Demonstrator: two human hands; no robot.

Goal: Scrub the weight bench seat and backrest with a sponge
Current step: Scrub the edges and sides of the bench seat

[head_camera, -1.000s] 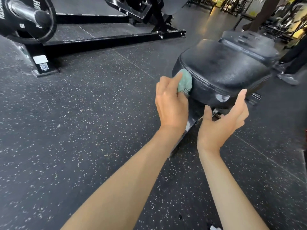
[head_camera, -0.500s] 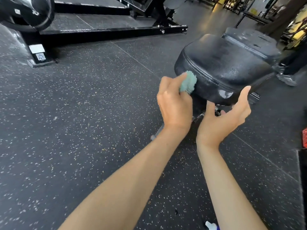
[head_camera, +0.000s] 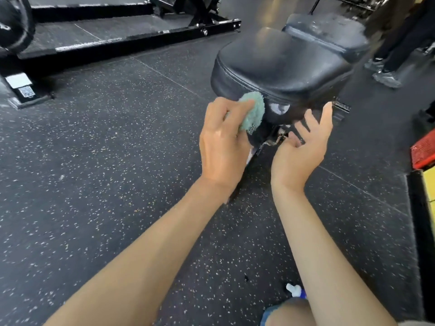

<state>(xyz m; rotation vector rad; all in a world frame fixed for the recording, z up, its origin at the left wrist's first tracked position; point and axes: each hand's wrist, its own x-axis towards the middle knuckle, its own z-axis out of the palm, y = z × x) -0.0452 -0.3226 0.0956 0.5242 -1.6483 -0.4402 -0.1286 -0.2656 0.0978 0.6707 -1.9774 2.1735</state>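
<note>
Speckled rubber floor (head_camera: 98,165) lies bare left of the bench seat (head_camera: 282,67), where the left hand (head_camera: 223,142) grips a green sponge (head_camera: 88,111) against its front edge, right hand (head_camera: 301,147) hovering loosely spread.

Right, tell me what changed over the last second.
The left hand slid the sponge rightwards along the seat's front wall, down towards the worn patch. Its grip on the sponge stayed the same. The right hand stayed open, palm up, below the seat's front edge, holding nothing.
</note>
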